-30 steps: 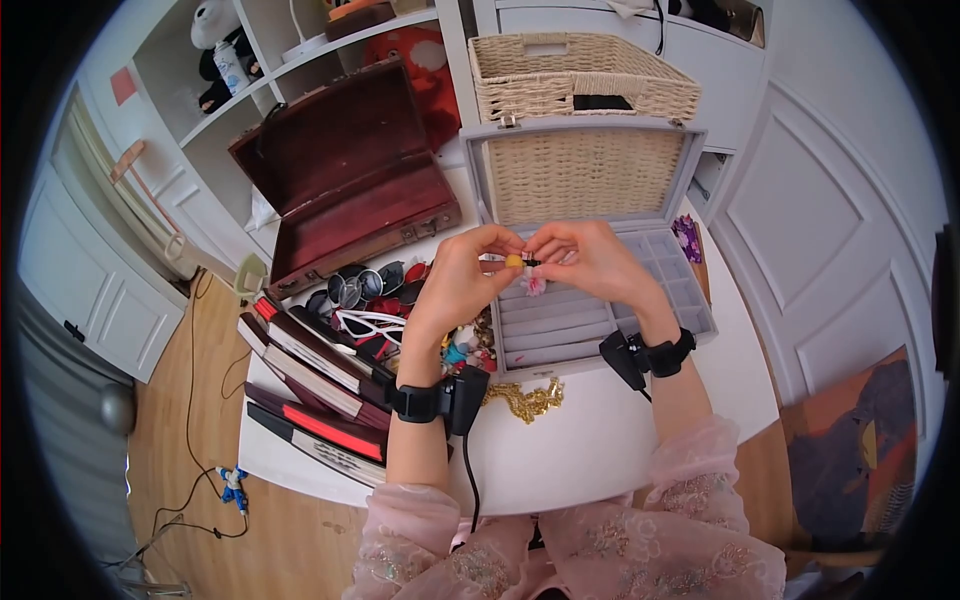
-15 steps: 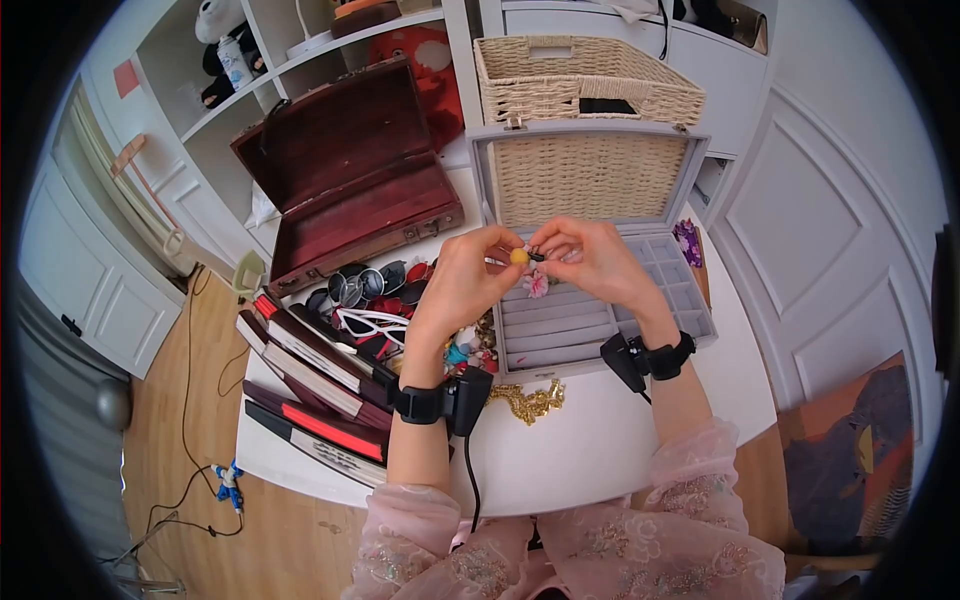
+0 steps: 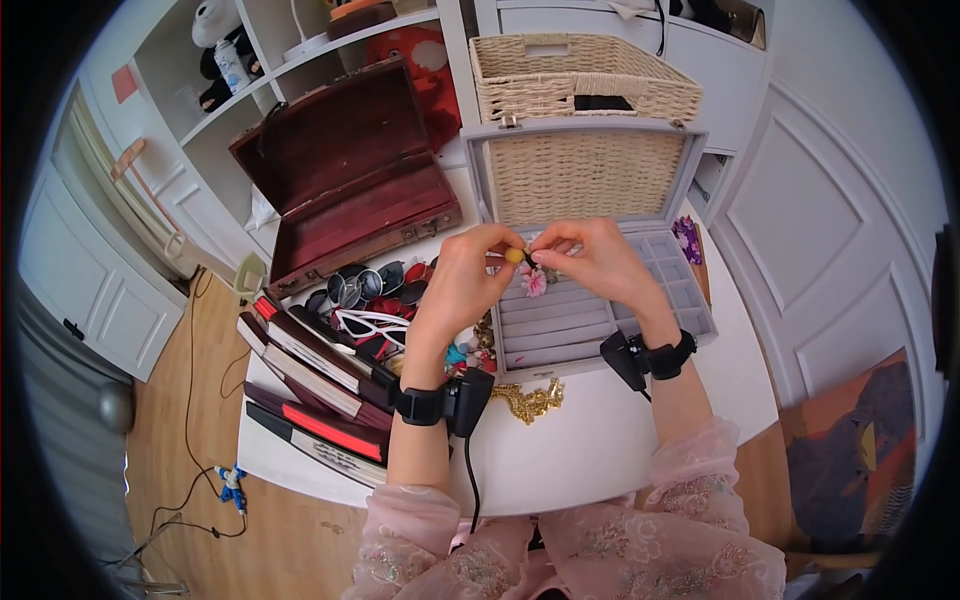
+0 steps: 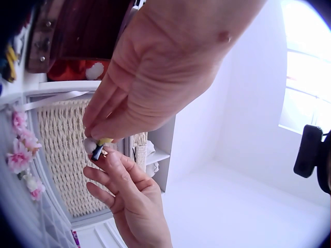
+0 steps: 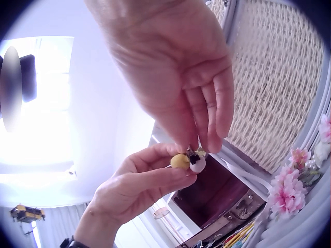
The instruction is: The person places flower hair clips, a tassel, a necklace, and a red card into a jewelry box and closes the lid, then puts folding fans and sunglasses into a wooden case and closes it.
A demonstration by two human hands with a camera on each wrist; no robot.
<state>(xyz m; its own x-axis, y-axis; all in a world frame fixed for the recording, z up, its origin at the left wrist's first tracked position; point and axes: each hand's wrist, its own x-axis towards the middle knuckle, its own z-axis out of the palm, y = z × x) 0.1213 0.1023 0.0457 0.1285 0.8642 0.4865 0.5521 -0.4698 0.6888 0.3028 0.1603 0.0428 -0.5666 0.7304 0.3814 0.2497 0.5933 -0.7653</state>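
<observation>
Over the grey jewellery box [image 3: 556,327], both hands meet at a small ornament with a yellow ball [image 3: 514,255], a white ball [image 5: 197,165] and a black piece [image 4: 96,152]. My left hand [image 3: 458,278] pinches it at the balls between thumb and fingers. From the other side, the thumb and index finger of my right hand [image 3: 597,262] pinch its black, metal-trimmed end. Whether this is an earring or a clip, I cannot tell. Pink flowers [image 5: 286,192] with pearly beads lie in the box just below the hands.
An open dark red case [image 3: 350,215] stands at the back left, near sunglasses [image 3: 372,325] and a row of books [image 3: 320,375]. A gold chain [image 3: 530,400] lies before the box. Behind its raised lid is a woven basket [image 3: 590,75].
Both hands stay over the box, with small finger shifts around the ornament. Its black end shows less between the right fingertips, and the pink flower below shows more.
</observation>
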